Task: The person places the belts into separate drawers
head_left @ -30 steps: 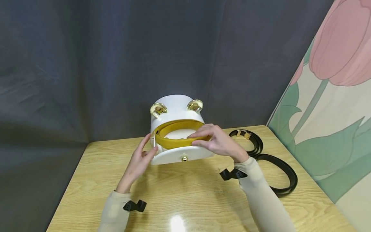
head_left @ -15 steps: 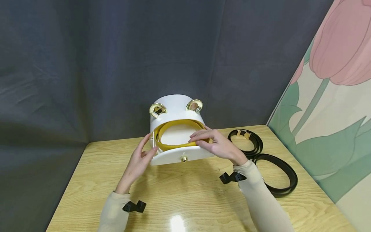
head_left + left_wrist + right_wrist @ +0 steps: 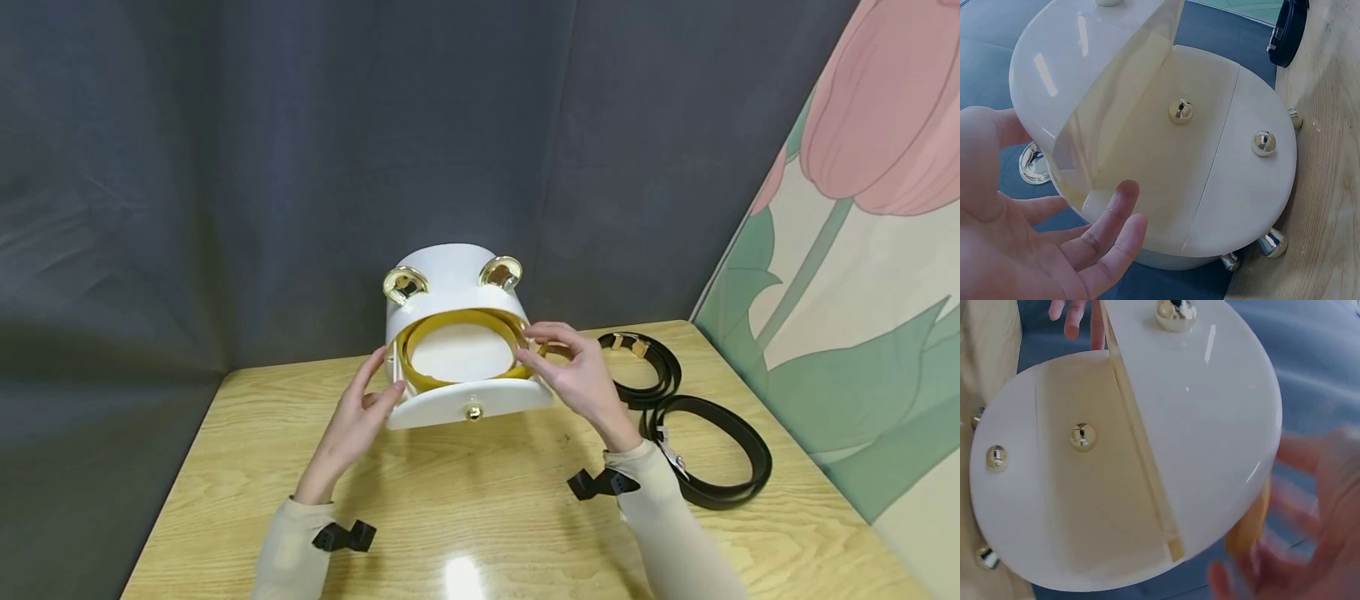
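Observation:
A glossy white rounded box [image 3: 450,283] with two gold ear-like fittings [image 3: 406,285] stands in the middle of the head view, its front flap [image 3: 435,408] lowered and bearing a small gold knob. Inside it lies a coiled yellow belt [image 3: 420,379]. My left hand [image 3: 356,421] holds the box's left edge between fingers and thumb. At the right edge of the opening, my right hand [image 3: 579,375] pinches the belt, and part of the strap shows past the box. The right wrist view catches that yellow strap [image 3: 1250,525] between the blurred fingers and the box.
Two coiled black belts lie at the right of the wooden table [image 3: 465,492]: one with a gold buckle [image 3: 663,367], another with a silver buckle [image 3: 753,450]. A dark curtain [image 3: 300,167] hangs behind; a flower-patterned panel [image 3: 862,250] stands on the right.
My right hand has moved right, from the belt's front edge to the box's right side. The belt now lies wider inside, ringing the opening. My left hand has hardly moved.

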A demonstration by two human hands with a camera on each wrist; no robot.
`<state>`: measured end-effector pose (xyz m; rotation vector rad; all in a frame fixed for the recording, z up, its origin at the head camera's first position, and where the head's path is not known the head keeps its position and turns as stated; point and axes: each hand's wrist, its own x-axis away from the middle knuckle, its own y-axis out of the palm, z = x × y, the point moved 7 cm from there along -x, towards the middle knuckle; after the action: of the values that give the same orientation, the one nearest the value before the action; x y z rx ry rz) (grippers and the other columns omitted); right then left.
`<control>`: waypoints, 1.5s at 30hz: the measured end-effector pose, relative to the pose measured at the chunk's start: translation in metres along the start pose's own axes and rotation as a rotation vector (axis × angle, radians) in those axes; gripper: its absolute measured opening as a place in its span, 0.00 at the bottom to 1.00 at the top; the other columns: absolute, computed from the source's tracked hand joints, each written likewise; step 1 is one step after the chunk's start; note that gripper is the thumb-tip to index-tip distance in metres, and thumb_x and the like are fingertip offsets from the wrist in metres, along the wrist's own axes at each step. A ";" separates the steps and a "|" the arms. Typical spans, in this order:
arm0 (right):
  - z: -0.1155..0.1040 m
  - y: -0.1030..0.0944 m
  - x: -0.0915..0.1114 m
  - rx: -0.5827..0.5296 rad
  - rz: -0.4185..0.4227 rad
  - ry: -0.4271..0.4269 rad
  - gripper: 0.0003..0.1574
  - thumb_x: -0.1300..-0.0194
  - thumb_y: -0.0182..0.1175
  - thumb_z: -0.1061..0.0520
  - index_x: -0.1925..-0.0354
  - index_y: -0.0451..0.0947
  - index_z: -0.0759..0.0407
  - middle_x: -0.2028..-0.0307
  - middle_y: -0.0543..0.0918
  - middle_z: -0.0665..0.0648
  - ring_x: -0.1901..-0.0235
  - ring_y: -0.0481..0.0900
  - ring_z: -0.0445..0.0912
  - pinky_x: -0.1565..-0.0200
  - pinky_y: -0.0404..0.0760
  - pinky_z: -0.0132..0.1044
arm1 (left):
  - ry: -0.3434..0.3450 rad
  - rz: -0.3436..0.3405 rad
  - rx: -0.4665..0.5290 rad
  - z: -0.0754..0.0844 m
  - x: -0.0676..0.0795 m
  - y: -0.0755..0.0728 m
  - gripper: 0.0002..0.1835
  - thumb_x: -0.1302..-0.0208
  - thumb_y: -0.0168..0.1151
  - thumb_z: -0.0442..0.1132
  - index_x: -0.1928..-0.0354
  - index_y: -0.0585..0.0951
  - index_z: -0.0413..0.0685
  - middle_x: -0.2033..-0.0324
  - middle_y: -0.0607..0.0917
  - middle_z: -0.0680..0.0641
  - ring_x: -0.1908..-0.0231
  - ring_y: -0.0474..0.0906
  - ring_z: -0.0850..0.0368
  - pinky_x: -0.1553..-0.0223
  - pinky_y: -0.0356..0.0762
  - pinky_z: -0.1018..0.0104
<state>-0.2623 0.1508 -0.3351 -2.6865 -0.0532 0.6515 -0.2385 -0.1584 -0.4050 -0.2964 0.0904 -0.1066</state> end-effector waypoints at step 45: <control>-0.024 0.015 0.001 0.391 -0.345 0.060 0.15 0.21 0.62 0.48 0.56 0.93 0.51 0.51 0.80 0.61 0.55 0.77 0.53 0.57 0.77 0.42 | -0.042 0.047 0.037 0.020 -0.001 0.003 0.39 0.17 0.52 0.57 0.16 0.54 0.47 0.16 0.53 0.37 0.30 0.74 0.32 0.35 0.78 0.46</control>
<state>-0.2510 0.1282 -0.3213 -2.2438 -0.3297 0.4206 -0.2371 -0.1496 -0.3870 -0.2592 0.0537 -0.0548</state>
